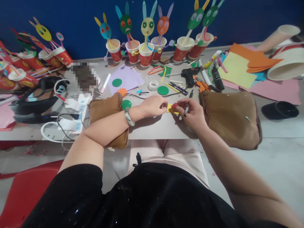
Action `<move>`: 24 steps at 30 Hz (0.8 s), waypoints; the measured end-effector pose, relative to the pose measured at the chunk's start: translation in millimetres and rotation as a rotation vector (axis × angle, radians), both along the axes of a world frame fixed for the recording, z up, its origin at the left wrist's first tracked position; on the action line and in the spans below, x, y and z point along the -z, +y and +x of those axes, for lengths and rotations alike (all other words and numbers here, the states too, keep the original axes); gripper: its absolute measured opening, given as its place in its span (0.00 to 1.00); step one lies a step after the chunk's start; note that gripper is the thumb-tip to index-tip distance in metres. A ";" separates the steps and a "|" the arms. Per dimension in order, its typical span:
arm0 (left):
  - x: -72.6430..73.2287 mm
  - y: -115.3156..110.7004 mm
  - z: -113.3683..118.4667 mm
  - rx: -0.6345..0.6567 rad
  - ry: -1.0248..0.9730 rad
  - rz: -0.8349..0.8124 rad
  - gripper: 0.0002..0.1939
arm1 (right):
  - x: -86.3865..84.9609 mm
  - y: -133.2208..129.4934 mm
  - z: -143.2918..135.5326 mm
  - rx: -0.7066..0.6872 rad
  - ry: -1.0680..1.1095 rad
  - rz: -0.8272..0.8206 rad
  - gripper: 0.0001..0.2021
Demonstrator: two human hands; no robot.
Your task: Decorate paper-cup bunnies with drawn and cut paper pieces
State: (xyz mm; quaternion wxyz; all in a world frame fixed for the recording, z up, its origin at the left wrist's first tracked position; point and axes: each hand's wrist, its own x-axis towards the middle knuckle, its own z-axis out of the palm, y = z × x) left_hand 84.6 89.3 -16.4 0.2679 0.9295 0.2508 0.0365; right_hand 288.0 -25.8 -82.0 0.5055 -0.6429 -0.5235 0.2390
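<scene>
My left hand (155, 106), with a bangle on its wrist, rests low over the table. Its curled fingers close on the left edge of a small yellow paper piece (169, 108). From the other side comes my right hand (193, 115), closed around a marker pen (186, 109) that points toward me. A small red piece (174, 105) sits at its thumb and fingertips, over the yellow paper. Just beyond the hands lie a green paper circle (163, 90) and a roll of white tape (153, 85).
Brown cushions (231, 118) flank my forearms. A glue gun (189, 77) and scissors (179, 88) lie behind the hands. Red paper cups (146, 55) with paper-faced figures line the back wall. A power strip (82, 110) with cables stands left, coloured paper (237, 71) right.
</scene>
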 end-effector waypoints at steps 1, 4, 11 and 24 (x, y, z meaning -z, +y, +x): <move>-0.3 -2.1 -0.4 0.050 0.040 0.046 0.12 | 1.4 2.7 1.2 -0.021 -0.008 -0.002 0.09; -1.2 -8.0 -1.6 0.157 0.138 0.175 0.17 | 4.1 11.2 5.2 -0.078 -0.021 -0.006 0.09; -12.1 -12.4 -3.5 0.203 0.247 0.184 0.20 | -2.7 8.4 7.1 -0.106 -0.064 -0.018 0.09; -11.9 -7.7 -4.0 0.199 0.191 0.040 0.14 | 2.0 2.9 -2.8 -0.098 -0.304 -0.039 0.12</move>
